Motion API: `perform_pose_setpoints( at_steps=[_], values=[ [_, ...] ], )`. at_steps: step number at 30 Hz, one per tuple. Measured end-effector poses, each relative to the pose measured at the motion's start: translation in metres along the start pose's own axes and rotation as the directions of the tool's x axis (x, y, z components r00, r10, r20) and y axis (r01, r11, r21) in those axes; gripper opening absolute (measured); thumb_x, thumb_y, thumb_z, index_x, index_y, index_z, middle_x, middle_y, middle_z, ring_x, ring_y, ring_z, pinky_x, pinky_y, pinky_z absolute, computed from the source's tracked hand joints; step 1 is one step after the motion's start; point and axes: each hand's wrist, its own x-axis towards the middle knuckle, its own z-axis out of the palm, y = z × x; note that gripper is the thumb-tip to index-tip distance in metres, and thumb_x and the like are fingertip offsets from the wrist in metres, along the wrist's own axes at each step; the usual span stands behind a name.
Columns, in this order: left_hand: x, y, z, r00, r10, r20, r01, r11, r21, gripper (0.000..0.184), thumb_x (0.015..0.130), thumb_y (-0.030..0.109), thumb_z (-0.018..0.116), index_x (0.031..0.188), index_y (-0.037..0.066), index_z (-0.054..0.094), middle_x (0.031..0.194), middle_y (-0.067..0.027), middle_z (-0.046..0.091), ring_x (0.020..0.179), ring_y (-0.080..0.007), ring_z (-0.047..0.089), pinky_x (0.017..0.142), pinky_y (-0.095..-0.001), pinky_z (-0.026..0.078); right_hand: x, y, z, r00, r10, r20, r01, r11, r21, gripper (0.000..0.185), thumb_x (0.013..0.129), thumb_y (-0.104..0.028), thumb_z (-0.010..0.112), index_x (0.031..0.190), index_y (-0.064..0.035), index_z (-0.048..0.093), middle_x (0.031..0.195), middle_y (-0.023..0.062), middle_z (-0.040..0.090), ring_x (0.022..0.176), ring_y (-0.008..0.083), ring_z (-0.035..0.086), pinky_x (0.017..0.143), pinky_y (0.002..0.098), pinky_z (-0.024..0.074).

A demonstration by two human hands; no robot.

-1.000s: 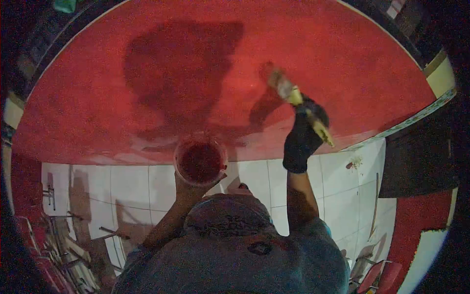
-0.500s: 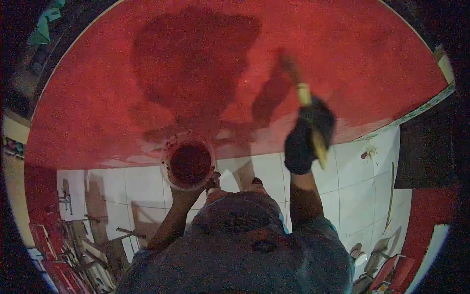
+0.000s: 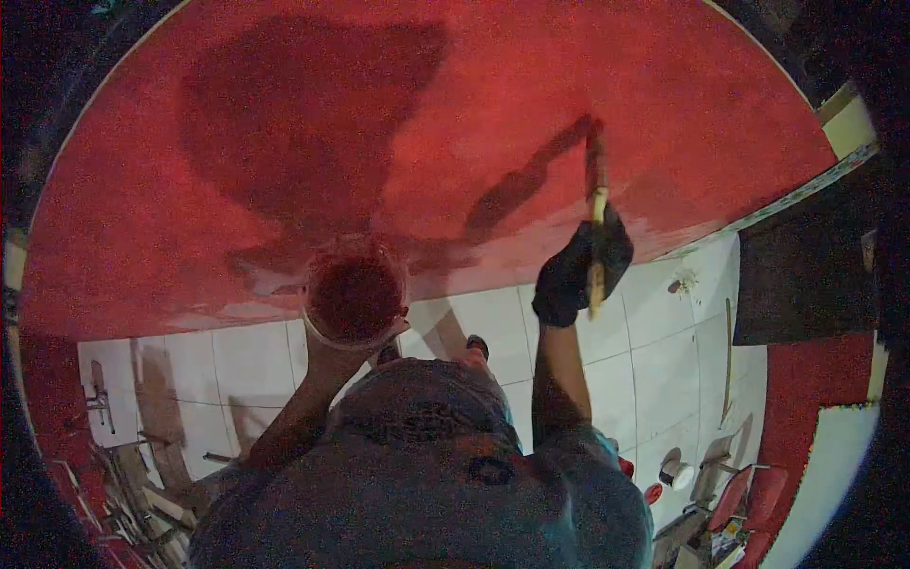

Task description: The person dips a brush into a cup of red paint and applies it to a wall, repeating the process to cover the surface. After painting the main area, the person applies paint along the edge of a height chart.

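My left hand (image 3: 332,353) supports a clear-sided bucket (image 3: 354,339) from below; the bucket hides most of its fingers. Dark red paint (image 3: 355,289) shows inside the bucket, and red smears mark its rim. My right hand (image 3: 580,266), in a black glove, is closed round the pale handle of a paintbrush (image 3: 598,175). The bristles point up and meet the red wall (image 3: 512,104), where the brush's shadow joins its tip. Lower down, the wall's red coat looks patchy and streaked.
White tiles (image 3: 502,332) cover the floor below the wall. A dark panel (image 3: 806,280) stands at the right, near a small heap of debris (image 3: 684,282). Behind me are a white tub (image 3: 676,474), red chairs (image 3: 763,498) and stacked furniture at left.
The brush has swung more upright, its tip now at the wall, slightly to the right. The view has shifted, so the bucket and my body appear farther left.
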Motion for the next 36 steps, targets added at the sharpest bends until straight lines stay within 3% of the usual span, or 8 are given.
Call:
perform_pose_setpoints(
  at_steps=[8, 12, 19, 22, 25, 34, 35, 36],
  values=[
    [0.006, -0.001, 0.003, 0.985, 0.152, -0.081, -0.156, 0.987, -0.044, 0.08, 0.051, 0.017, 0.083, 0.115, 0.006, 0.036, 0.104, -0.0084, 0.054, 0.093, -0.0178, 0.055, 0.082, -0.0329, 0.047, -0.004, -0.059, -0.002, 0.965, 0.03, 0.261, 0.073, 0.924, -0.377, 0.014, 0.08, -0.007, 0.053, 0.092, -0.0027, 0.057, 0.09, 0.0139, 0.057, 0.084, 0.0262, 0.053, 0.076, 0.0341, 0.0416],
    [0.007, -0.001, 0.0, 0.989, -0.146, 0.029, 0.147, 0.988, -0.043, 0.082, 0.049, 0.018, 0.084, 0.115, 0.006, 0.036, 0.108, -0.0087, 0.051, 0.097, -0.0184, 0.053, 0.084, -0.0334, 0.046, -0.026, 0.034, 0.007, 0.956, 0.224, -0.19, -0.206, 0.973, 0.108, 0.025, 0.086, -0.008, 0.05, 0.11, -0.003, 0.052, 0.107, 0.0061, 0.054, 0.083, 0.0149, 0.05, 0.074, 0.0264, 0.0412],
    [0.001, -0.011, 0.005, 0.967, -0.242, 0.086, 0.253, 0.955, -0.156, 0.075, 0.05, 0.017, 0.083, 0.111, 0.006, 0.041, 0.105, -0.008, 0.053, 0.095, -0.0179, 0.054, 0.082, -0.0327, 0.046, -0.023, -0.039, 0.025, 0.95, -0.171, 0.261, 0.106, 0.963, 0.247, 0.016, 0.079, -0.016, 0.052, 0.09, -0.0042, 0.052, 0.083, 0.0122, 0.055, 0.075, 0.0303, 0.053, 0.066, 0.0362, 0.0419],
    [-0.002, -0.01, 0.003, 0.976, -0.209, 0.059, 0.215, 0.97, -0.116, 0.075, 0.049, 0.016, 0.083, 0.111, 0.006, 0.041, 0.103, -0.0075, 0.054, 0.093, -0.0178, 0.055, 0.081, -0.033, 0.046, -0.08, 0.169, -0.006, 0.98, -0.165, 0.11, 0.191, 0.639, -0.745, 0.026, 0.086, -0.022, 0.044, 0.102, -0.0035, 0.053, 0.109, 0.0159, 0.052, 0.102, 0.0234, 0.048, 0.086, 0.035, 0.0377],
    [-0.003, -0.01, 0.005, 0.987, -0.158, 0.019, 0.158, 0.986, -0.053, 0.075, 0.049, 0.016, 0.083, 0.111, 0.006, 0.041, 0.102, -0.0073, 0.055, 0.093, -0.0178, 0.055, 0.081, -0.0329, 0.046, 0.023, 0.016, -0.014, 0.941, 0.025, -0.338, -0.059, 0.994, -0.091, 0.023, 0.085, -0.02, 0.045, 0.099, -0.0037, 0.054, 0.105, 0.0152, 0.054, 0.098, 0.0248, 0.05, 0.084, 0.035, 0.039],
    [-0.005, 0.005, 0.002, 0.986, -0.164, 0.029, 0.167, 0.956, -0.243, 0.079, 0.05, 0.015, 0.083, 0.115, 0.006, 0.038, 0.107, -0.0083, 0.052, 0.097, -0.0174, 0.053, 0.083, -0.0331, 0.046, -0.013, -0.031, 0.032, 0.869, -0.07, 0.489, 0.01, 0.992, 0.123, 0.02, 0.08, -0.022, 0.05, 0.09, -0.0065, 0.058, 0.084, 0.0117, 0.058, 0.08, 0.0293, 0.054, 0.069, 0.0368, 0.0432],
    [-0.006, -0.002, 0.001, 0.99, -0.137, 0.028, 0.14, 0.965, -0.223, 0.08, 0.05, 0.015, 0.083, 0.116, 0.006, 0.037, 0.108, -0.0087, 0.051, 0.097, -0.0176, 0.053, 0.083, -0.0333, 0.046, -0.007, -0.016, 0.01, 0.901, -0.385, 0.198, 0.433, 0.812, -0.39, 0.011, 0.082, -0.007, 0.053, 0.093, -0.0036, 0.054, 0.086, 0.0049, 0.056, 0.079, 0.0189, 0.052, 0.07, 0.03, 0.0432],
    [-0.009, -0.012, 0.0, 0.991, -0.134, 0.029, 0.137, 0.963, -0.232, 0.08, 0.05, 0.015, 0.083, 0.116, 0.006, 0.037, 0.108, -0.0087, 0.051, 0.097, -0.0176, 0.053, 0.083, -0.0333, 0.046, 0.006, 0.008, -0.004, 0.984, 0.05, -0.17, -0.084, 0.977, -0.198, 0.014, 0.082, -0.007, 0.054, 0.095, -0.0035, 0.053, 0.086, 0.0066, 0.055, 0.081, 0.018, 0.051, 0.073, 0.0292, 0.042]
  ],
)
